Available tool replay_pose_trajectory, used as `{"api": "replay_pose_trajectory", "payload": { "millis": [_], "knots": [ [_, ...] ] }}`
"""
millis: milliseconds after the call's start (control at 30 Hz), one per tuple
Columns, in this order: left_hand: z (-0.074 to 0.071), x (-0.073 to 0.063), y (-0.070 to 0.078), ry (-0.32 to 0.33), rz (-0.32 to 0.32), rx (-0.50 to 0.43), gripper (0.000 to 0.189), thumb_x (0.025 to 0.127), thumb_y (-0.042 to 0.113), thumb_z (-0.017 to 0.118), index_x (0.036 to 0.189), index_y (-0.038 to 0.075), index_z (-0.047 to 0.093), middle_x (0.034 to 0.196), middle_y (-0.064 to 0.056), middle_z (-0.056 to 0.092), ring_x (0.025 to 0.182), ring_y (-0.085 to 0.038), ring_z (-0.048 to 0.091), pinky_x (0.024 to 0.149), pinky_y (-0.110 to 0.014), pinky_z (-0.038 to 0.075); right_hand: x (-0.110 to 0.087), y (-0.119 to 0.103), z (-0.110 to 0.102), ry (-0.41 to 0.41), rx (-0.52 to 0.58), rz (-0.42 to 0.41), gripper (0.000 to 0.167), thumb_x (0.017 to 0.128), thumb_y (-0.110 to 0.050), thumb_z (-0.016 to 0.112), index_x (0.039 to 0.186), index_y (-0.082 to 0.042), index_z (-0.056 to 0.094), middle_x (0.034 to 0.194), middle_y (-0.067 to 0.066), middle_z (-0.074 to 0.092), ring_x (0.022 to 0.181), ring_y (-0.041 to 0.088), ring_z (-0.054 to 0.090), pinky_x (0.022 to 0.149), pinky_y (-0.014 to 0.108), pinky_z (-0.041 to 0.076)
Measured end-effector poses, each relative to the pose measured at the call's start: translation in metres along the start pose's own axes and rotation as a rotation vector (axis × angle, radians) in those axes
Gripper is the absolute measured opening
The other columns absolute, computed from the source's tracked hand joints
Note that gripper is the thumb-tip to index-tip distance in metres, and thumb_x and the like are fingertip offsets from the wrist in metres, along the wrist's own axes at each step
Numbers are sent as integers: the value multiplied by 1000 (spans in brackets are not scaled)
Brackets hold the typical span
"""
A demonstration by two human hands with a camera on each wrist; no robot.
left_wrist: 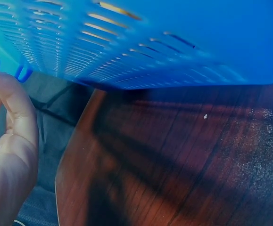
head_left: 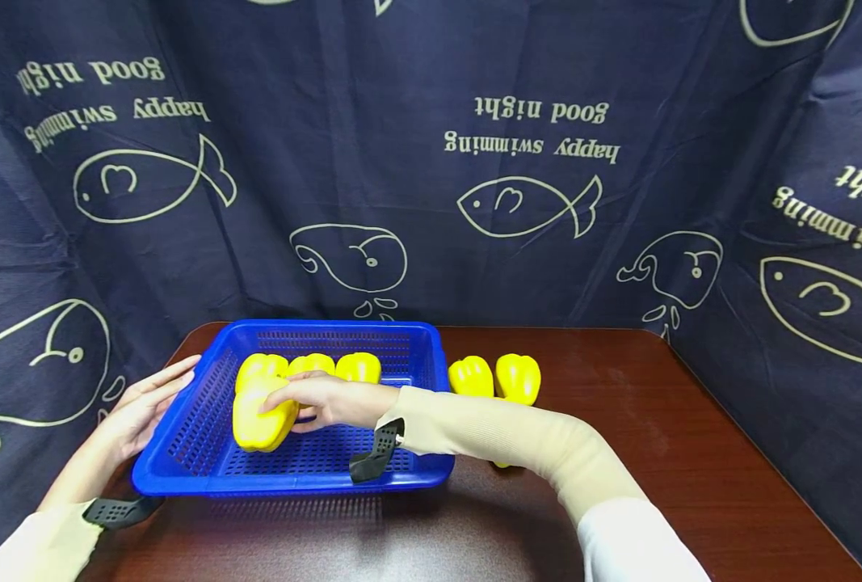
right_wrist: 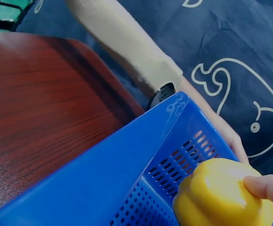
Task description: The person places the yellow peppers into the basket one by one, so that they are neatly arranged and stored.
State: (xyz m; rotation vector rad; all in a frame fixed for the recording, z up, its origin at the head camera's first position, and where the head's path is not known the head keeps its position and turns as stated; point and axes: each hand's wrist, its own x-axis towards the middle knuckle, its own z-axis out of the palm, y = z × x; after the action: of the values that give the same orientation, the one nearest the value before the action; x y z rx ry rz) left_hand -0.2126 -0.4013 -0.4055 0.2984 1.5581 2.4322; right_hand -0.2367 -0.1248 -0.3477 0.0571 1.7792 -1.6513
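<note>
Pepper (head_left: 259, 422) is in the grip of the right hand (head_left: 321, 398), inside the basket (head_left: 300, 485); whether it touches the bottom, I cannot tell. The left hand (head_left: 142, 414), fingers straight, rests at the basket's left rim. Three more peppers (head_left: 359, 369) lie inside, others (head_left: 518, 379) on the table (head_left: 692, 461).

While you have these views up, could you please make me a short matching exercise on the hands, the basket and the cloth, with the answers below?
Column 1
1. left hand
2. right hand
3. basket
4. dark blue cloth

Column 2
A. gripping a yellow pepper
B. hanging behind the table
C. at the basket's left rim
D. standing on the table, with yellow peppers inside

Right pairs: 1-C, 2-A, 3-D, 4-B
</note>
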Motion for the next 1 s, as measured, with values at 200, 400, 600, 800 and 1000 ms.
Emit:
{"api": "replay_pose_trajectory", "payload": {
  "millis": [200, 400, 600, 800, 1000],
  "knots": [
    [1, 1, 1, 7, -3, 1, 43, 104, 8, 34, 120, 29, 67, 109, 5, 72, 95, -12, 71, 77, -26, 58, 4, -1, 6, -29, -40, 16, 38, 76, -3, 74, 106, -11, 51, 100, 6, 54, 94, 30, 53, 97, 50, 50],
    [2, 1, 2, 3, -10, -9, 42, 104, 8, 34, 120, 29, 67, 109, 5, 72, 95, -13, 71, 77, -26, 58, 9, 1, 12, -57, -78, 33, 32, 77, -1, 72, 101, -8, 52, 97, 5, 53, 92, 29, 51, 98, 51, 49],
    [3, 0, 3, 17, -12, 15, 42, 104, 9, 35, 119, 30, 68, 109, 7, 72, 95, -12, 71, 78, -25, 58, 13, 3, 17, -93, -108, 40, 23, 79, -1, 71, 93, -7, 54, 95, 5, 54, 93, 30, 51, 100, 50, 48],
    [3, 0, 3, 17, -9, 10, 42, 104, 9, 35, 119, 30, 67, 109, 7, 72, 95, -11, 71, 78, -25, 58, 16, 5, 23, -111, -123, 52, 19, 80, 0, 70, 90, -6, 56, 98, 3, 55, 95, 31, 53, 99, 47, 49],
    [1, -1, 2, 56, -17, 27, 40, 104, 9, 37, 117, 31, 68, 107, 8, 72, 94, -12, 71, 77, -26, 58, 17, 8, 27, -113, -116, 53, 17, 81, 0, 69, 92, -3, 57, 98, 5, 56, 97, 32, 54, 100, 49, 48]
  ]
}}
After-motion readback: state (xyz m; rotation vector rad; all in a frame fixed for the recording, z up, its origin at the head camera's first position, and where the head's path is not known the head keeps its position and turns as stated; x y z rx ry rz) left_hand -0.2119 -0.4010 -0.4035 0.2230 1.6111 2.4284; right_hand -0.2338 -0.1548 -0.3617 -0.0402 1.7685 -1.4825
